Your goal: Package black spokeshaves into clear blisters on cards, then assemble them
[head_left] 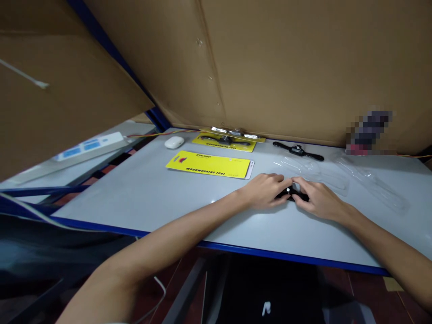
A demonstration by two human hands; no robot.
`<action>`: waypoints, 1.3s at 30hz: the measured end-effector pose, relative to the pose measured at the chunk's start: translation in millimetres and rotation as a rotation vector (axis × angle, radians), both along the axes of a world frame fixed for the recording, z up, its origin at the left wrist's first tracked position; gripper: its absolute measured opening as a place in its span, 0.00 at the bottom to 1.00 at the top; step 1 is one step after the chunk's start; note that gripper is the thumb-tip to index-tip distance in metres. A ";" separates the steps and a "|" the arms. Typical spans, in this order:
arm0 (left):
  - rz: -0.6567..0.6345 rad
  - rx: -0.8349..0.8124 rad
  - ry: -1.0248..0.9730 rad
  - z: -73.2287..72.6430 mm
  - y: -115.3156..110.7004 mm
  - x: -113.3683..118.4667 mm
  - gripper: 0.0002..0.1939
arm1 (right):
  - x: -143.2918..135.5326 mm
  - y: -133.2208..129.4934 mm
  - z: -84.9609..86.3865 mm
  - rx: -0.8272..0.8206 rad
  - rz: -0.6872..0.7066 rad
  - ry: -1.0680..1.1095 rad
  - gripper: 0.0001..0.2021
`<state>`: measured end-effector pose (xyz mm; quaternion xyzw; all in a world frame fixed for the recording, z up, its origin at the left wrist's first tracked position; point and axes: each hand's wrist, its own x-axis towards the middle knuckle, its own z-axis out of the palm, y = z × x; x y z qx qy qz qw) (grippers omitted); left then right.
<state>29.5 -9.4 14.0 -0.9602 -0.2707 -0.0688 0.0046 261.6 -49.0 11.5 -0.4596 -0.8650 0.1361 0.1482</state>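
Note:
A black spokeshave lies low over the table, with both of my hands around it. My left hand grips its left handle, fingers curled. On the other side my right hand pinches the right handle near the middle, thumb in front. A small pale knob shows between the hands; much of the tool is hidden by fingers. Behind them a second black spokeshave rests on the table. Yellow printed cards lie to the left of my left hand.
Clear plastic blister shells lie at the right. A packaged spokeshave and a white earbud case are at the back left. A power strip sits beyond the left edge. Cardboard walls enclose the back of the grey table.

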 end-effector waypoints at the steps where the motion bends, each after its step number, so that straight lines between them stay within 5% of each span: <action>1: -0.030 0.026 0.017 -0.2 2.0 -1.3 0.16 | -0.4 -0.4 0.0 -0.004 -0.004 -0.006 0.20; 15: -0.284 0.380 -0.098 -14.4 14.8 -0.8 0.17 | -8.5 -3.8 7.3 -0.079 -0.049 0.007 0.24; 20: -0.196 0.246 -0.137 -15.8 15.6 0.1 0.21 | -7.5 -2.9 3.5 -0.022 -0.036 0.000 0.25; 25: -0.213 -0.012 -0.111 0.5 23.1 -13.5 0.25 | -2.0 -1.7 3.4 0.048 0.020 0.007 0.17; 32: -0.183 -0.107 -0.190 6.0 21.0 -22.4 0.16 | 1.1 0.0 7.5 0.052 0.018 -0.046 0.15; 39: 0.039 -0.223 -0.141 3.5 13.6 -11.6 0.22 | -2.2 -0.3 7.8 -0.021 -0.005 -0.102 0.19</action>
